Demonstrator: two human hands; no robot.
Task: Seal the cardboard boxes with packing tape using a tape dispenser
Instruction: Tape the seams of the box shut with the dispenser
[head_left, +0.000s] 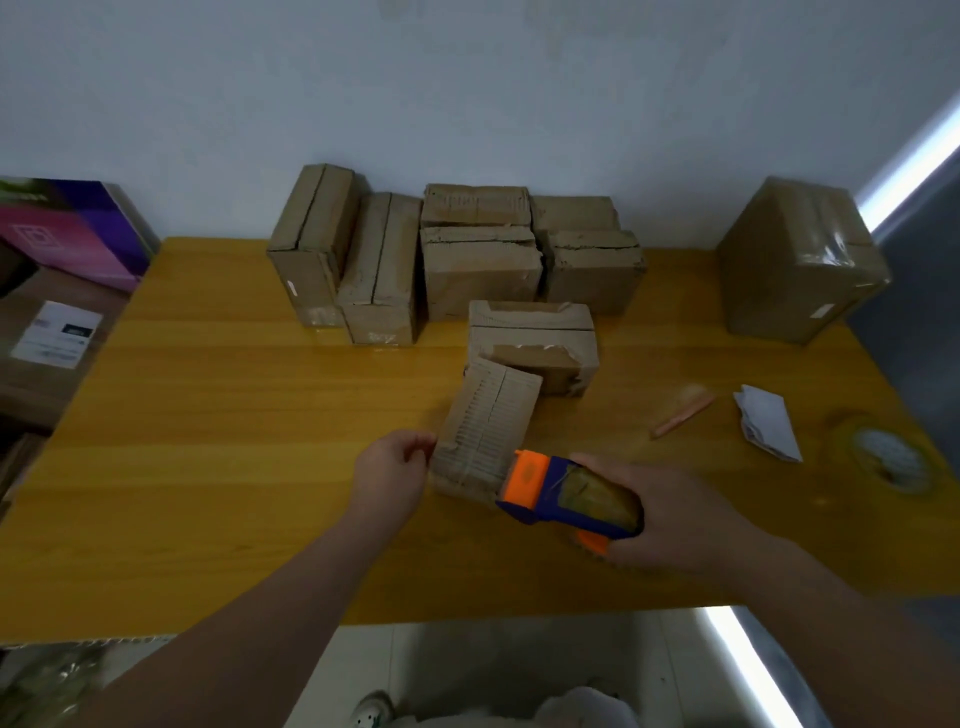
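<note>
A small cardboard box (488, 415) lies at an angle on the yellow wooden table (234, 441). My left hand (395, 478) holds its near left corner with curled fingers. My right hand (670, 514) grips a blue and orange tape dispenser (561, 493) loaded with a brown tape roll. The dispenser's orange front end touches the box's near right edge. Another small box (535, 343) sits just behind. Several more cardboard boxes (467, 254) stand in a group by the wall.
A taller taped box (795, 260) stands at the table's far right. A pink pen (680, 415), crumpled white paper (769, 426) and a tape roll (883, 452) lie on the right. A purple carton (72, 228) sits left of the table.
</note>
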